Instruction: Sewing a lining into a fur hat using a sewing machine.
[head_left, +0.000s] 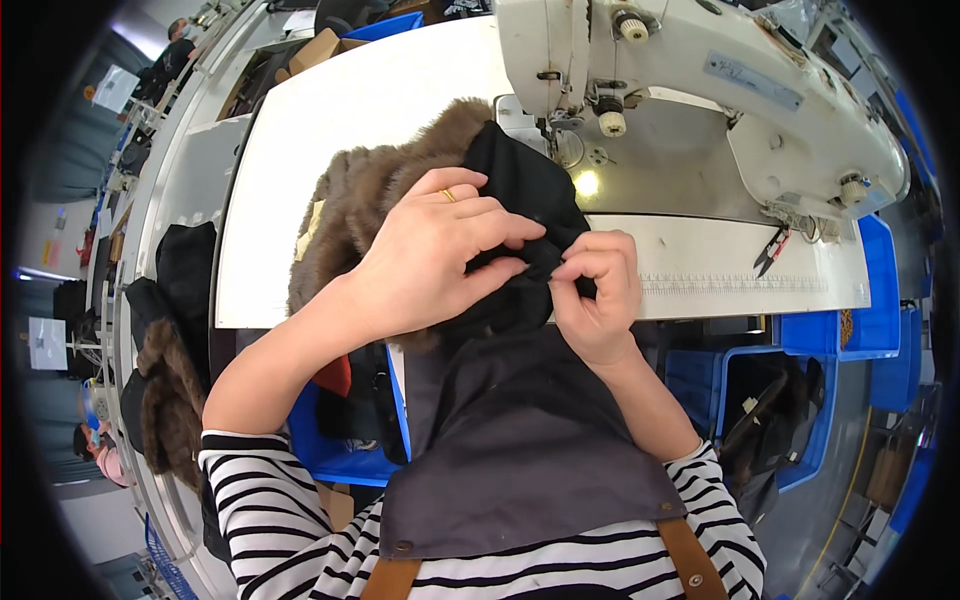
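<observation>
A brown fur piece (380, 190) with black fabric (510, 180) on it lies at the front of the white sewing table (270, 190). My left hand (450, 250) rests over them, its curled fingers gripping the black fabric. To its right, my right hand (595, 290) pinches the same fabric between thumb and forefinger. Behind my hands stands a white industrial sewing machine (680, 70), its needle area just beyond the cloth. Small scissors (770, 250) with red on the handles lie right of my right hand, near the machine's base.
Blue bins (840, 330) flank the table's right side; another (340, 460) sits below at left, partly behind my apron (520, 450). Black and fur pieces (170, 380) hang on the left rail. Two other people (165, 65) are far off at the left edge.
</observation>
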